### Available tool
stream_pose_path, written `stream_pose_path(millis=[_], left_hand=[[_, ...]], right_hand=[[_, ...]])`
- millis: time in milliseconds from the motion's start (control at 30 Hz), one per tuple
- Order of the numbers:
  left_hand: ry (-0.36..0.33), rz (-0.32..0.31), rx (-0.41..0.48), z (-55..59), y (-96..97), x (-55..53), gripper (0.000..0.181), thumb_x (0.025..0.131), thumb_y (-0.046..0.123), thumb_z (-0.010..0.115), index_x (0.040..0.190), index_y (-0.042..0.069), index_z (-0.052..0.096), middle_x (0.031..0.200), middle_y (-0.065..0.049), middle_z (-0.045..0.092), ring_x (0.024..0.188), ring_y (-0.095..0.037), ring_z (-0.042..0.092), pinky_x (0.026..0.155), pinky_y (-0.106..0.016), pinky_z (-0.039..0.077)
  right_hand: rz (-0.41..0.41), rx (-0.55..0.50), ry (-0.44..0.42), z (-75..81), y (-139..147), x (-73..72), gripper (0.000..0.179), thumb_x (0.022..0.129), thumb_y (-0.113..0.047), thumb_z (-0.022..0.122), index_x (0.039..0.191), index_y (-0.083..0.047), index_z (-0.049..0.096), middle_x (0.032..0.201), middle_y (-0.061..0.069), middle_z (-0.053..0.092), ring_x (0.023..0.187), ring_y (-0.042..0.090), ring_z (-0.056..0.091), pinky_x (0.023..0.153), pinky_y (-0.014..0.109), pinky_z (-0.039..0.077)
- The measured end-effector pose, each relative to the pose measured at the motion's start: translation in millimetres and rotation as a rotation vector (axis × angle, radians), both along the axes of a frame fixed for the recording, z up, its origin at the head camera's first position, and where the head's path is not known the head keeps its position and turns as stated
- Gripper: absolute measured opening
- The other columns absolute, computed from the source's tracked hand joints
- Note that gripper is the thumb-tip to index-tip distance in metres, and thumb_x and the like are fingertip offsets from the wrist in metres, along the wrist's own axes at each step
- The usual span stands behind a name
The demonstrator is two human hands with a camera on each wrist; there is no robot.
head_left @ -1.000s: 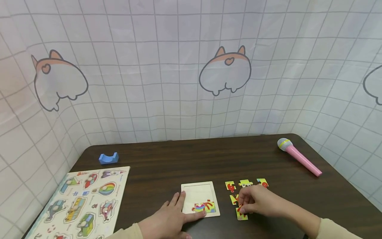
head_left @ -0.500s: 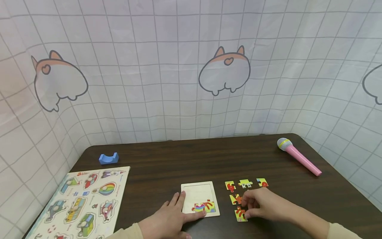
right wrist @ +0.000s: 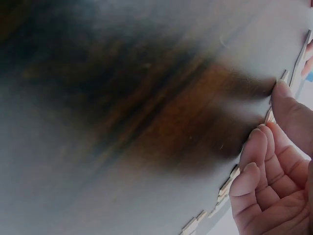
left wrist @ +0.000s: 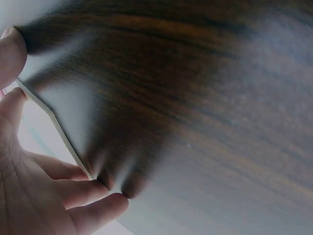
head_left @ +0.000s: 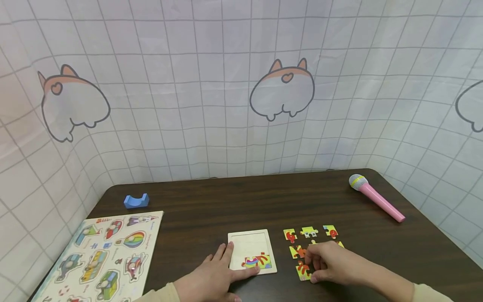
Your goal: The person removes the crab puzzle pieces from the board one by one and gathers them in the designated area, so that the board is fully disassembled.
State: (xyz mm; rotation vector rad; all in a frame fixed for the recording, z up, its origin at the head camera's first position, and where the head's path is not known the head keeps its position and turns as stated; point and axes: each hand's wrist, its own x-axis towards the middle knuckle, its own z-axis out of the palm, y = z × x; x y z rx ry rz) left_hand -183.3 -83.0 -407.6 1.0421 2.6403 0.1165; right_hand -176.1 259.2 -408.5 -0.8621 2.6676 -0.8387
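In the head view a small wooden puzzle tray lies flat, with joined yellow, red and rainbow pieces along its lower right. My left hand holds it steady, index fingertip on the left rim and thumb along the bottom edge. To the right, my right hand pinches a yellow-and-red puzzle piece between thumb and finger at its right side, on the table. Several loose pieces lie around that hand, among them an orange one just above; others are partly hidden under its knuckles.
A large picture board with vehicle shapes covers the table's left side. Behind it sits a blue curved block. A pink toy microphone lies at the back right. A white grid curtain hangs behind the table.
The right hand has shifted slightly right and toward the person, and the piece at its fingertips has turned a little. More loose pieces now show. The left hand stays on the tray.
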Motion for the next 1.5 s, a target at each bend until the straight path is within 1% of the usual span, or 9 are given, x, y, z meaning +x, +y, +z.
stream_pose_path(millis=[267, 567, 700, 1033, 1267, 1367, 1500], left_hand=[[0.028, -0.012, -0.002, -1.2, 0.1, 0.5, 0.07, 0.084, 0.052, 0.078, 0.147, 0.054, 0.047, 0.158, -0.031, 0.034, 0.142, -0.052, 0.041, 0.1, -0.058, 0.05], [0.062, -0.029, 0.006, -2.9, -1.2, 1.9, 0.069, 0.084, 0.051, 0.078, 0.147, 0.053, 0.048, 0.156, -0.033, 0.036, 0.14, -0.053, 0.043, 0.098, -0.058, 0.052], [0.074, -0.039, 0.009, -3.4, -1.8, 2.2, 0.069, 0.084, 0.052, 0.078, 0.147, 0.052, 0.048, 0.155, -0.033, 0.037, 0.139, -0.054, 0.044, 0.097, -0.057, 0.053], [0.022, -0.017, 0.006, -2.8, -1.0, -0.1, 0.07, 0.085, 0.053, 0.077, 0.147, 0.054, 0.047, 0.158, -0.032, 0.034, 0.142, -0.053, 0.041, 0.101, -0.059, 0.05], [0.027, -0.021, 0.006, -3.0, -1.5, 0.8, 0.07, 0.085, 0.053, 0.078, 0.148, 0.053, 0.046, 0.158, -0.031, 0.034, 0.142, -0.053, 0.042, 0.101, -0.058, 0.05], [0.029, -0.021, 0.007, -2.2, -1.5, 1.3, 0.071, 0.084, 0.054, 0.078, 0.148, 0.053, 0.046, 0.158, -0.031, 0.034, 0.141, -0.053, 0.042, 0.101, -0.058, 0.05], [0.012, -0.007, 0.007, -0.2, -1.0, 1.3, 0.071, 0.084, 0.053, 0.078, 0.147, 0.054, 0.046, 0.159, -0.032, 0.033, 0.143, -0.053, 0.04, 0.101, -0.059, 0.049]], right_hand=[[-0.004, 0.001, 0.018, 0.2, 3.7, 2.3, 0.028, 0.081, -0.023, 0.087, 0.093, -0.017, 0.063, 0.073, -0.017, 0.056, 0.067, -0.008, 0.05, 0.06, 0.019, 0.046], [-0.018, -0.003, -0.017, 1.2, 3.0, 1.1, 0.027, 0.081, -0.025, 0.086, 0.095, -0.017, 0.064, 0.074, -0.018, 0.055, 0.067, -0.007, 0.05, 0.061, 0.019, 0.047], [-0.014, -0.002, -0.018, 1.0, 3.3, 0.4, 0.027, 0.082, -0.026, 0.086, 0.095, -0.017, 0.064, 0.074, -0.018, 0.055, 0.067, -0.007, 0.05, 0.061, 0.019, 0.047], [-0.019, -0.005, -0.023, -1.1, 3.7, -0.2, 0.028, 0.081, -0.026, 0.087, 0.095, -0.018, 0.064, 0.073, -0.018, 0.055, 0.067, -0.007, 0.051, 0.061, 0.019, 0.047], [-0.014, -0.01, -0.011, -1.7, 3.1, 0.4, 0.028, 0.082, -0.027, 0.086, 0.095, -0.018, 0.063, 0.073, -0.019, 0.054, 0.066, -0.007, 0.05, 0.061, 0.019, 0.046], [-0.011, -0.015, -0.015, -0.1, 3.7, 0.8, 0.028, 0.082, -0.029, 0.085, 0.096, -0.017, 0.064, 0.073, -0.018, 0.055, 0.066, -0.007, 0.05, 0.061, 0.019, 0.046], [-0.004, -0.021, -0.012, 6.1, 2.0, -1.1, 0.025, 0.086, -0.03, 0.082, 0.098, -0.016, 0.065, 0.076, -0.018, 0.057, 0.069, -0.007, 0.052, 0.062, 0.02, 0.048]])
